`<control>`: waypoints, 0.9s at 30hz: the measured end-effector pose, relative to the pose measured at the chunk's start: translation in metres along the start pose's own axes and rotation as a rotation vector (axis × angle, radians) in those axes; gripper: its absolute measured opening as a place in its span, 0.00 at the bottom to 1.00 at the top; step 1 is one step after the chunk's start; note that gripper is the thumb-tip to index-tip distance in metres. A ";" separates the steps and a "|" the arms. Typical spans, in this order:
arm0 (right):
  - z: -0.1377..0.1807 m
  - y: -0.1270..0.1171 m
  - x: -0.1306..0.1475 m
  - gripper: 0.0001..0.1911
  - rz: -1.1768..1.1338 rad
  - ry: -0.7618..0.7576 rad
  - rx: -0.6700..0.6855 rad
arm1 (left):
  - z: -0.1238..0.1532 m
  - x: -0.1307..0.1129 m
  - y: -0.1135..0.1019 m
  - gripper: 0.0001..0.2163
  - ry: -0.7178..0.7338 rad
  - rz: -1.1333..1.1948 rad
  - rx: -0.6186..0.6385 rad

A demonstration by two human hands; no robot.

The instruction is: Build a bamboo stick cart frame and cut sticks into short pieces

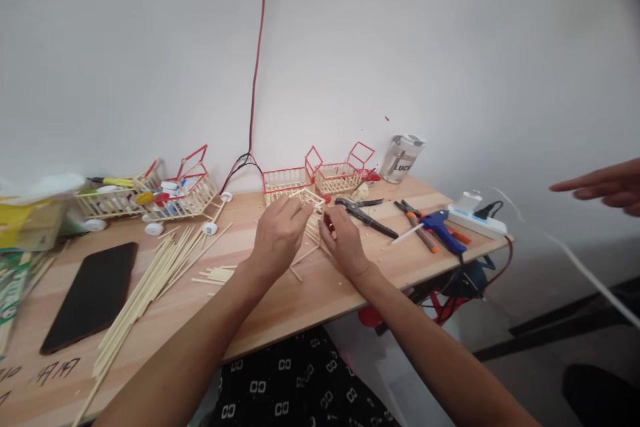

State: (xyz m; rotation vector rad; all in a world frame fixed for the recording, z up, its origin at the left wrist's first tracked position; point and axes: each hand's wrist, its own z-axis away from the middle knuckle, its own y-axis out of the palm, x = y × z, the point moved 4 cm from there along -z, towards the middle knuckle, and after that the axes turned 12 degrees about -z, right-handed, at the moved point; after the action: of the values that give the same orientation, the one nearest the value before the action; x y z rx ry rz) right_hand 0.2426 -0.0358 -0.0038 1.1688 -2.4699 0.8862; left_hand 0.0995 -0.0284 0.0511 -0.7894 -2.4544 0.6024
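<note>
Both hands meet at a small frame of pale wooden sticks (311,197) above the table. My left hand (281,227) is closed, thumb and fingers pinching the frame's near left side. From the right, my right hand (342,235) grips its other side with bent fingers; the fingertips partly cover the sticks. Thin sticks (306,255) reach down from the frame towards the tabletop. Just behind stand two finished-looking stick baskets with red trim, one on the left (285,178) and one on the right (336,177). Short cut sticks (215,275) lie left of my left hand.
Long sticks (145,287) and a black phone (93,293) lie left. Wheeled stick carts (187,197) hold bottle caps. Right are black cutters (367,217), pliers (423,230), a blue glue gun (440,227), a power strip (477,220) and a jar (403,159). Another person's hand (605,185) points in.
</note>
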 end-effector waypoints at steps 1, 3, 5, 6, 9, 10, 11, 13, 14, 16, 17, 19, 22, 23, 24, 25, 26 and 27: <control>0.000 0.000 0.000 0.05 0.001 0.000 -0.001 | 0.000 0.000 0.000 0.08 0.000 0.005 0.000; 0.000 0.000 -0.001 0.05 0.004 0.000 -0.002 | 0.000 0.000 0.000 0.08 -0.006 0.014 -0.002; 0.000 0.000 -0.002 0.05 0.008 0.001 -0.003 | 0.000 0.000 0.001 0.08 -0.011 0.014 -0.004; 0.000 0.000 -0.002 0.05 0.012 0.001 -0.003 | 0.000 0.000 0.000 0.08 -0.012 0.012 -0.006; 0.000 0.000 -0.003 0.05 0.017 -0.001 -0.004 | -0.001 0.000 0.000 0.08 -0.007 0.009 -0.015; 0.000 0.001 -0.003 0.06 0.016 -0.001 -0.005 | -0.001 0.000 0.000 0.08 -0.006 0.010 -0.018; 0.000 0.001 -0.003 0.06 0.014 -0.002 -0.005 | -0.001 0.000 0.000 0.08 -0.005 0.009 -0.021; 0.000 0.001 -0.002 0.07 0.008 0.000 -0.004 | -0.001 0.000 0.000 0.07 -0.006 0.001 -0.019; 0.000 0.001 -0.002 0.07 0.006 0.000 -0.002 | -0.001 0.000 0.000 0.07 -0.005 -0.003 -0.017; 0.000 0.001 -0.002 0.07 0.003 0.002 0.003 | -0.001 0.000 0.001 0.07 -0.005 -0.009 -0.010; 0.000 0.001 -0.001 0.07 0.004 0.004 0.004 | -0.001 0.000 0.001 0.07 -0.004 -0.009 -0.008; 0.000 0.000 -0.001 0.06 0.007 0.005 0.006 | 0.000 0.000 0.001 0.07 -0.002 -0.005 -0.012; 0.000 0.000 -0.001 0.06 0.007 0.004 0.009 | 0.000 0.001 0.001 0.08 0.001 0.003 -0.031; 0.000 0.000 -0.001 0.06 0.005 0.004 0.009 | 0.000 0.001 0.001 0.08 -0.001 0.006 -0.037; 0.000 0.000 -0.001 0.06 0.002 0.003 0.009 | 0.000 0.001 0.001 0.08 -0.003 0.009 -0.040; 0.000 0.000 -0.001 0.07 -0.002 0.003 0.008 | 0.000 0.000 0.001 0.08 -0.006 0.011 -0.041; 0.000 0.000 -0.001 0.07 -0.006 0.003 0.007 | 0.000 0.000 0.001 0.08 -0.009 0.012 -0.040; 0.000 0.000 -0.001 0.07 -0.011 0.003 0.006 | 0.000 0.000 0.001 0.08 -0.010 0.013 -0.036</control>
State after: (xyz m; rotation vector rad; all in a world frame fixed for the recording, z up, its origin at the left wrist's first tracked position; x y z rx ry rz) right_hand 0.2432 -0.0357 -0.0042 1.1806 -2.4581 0.8918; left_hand 0.0999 -0.0278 0.0508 -0.8188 -2.4775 0.5694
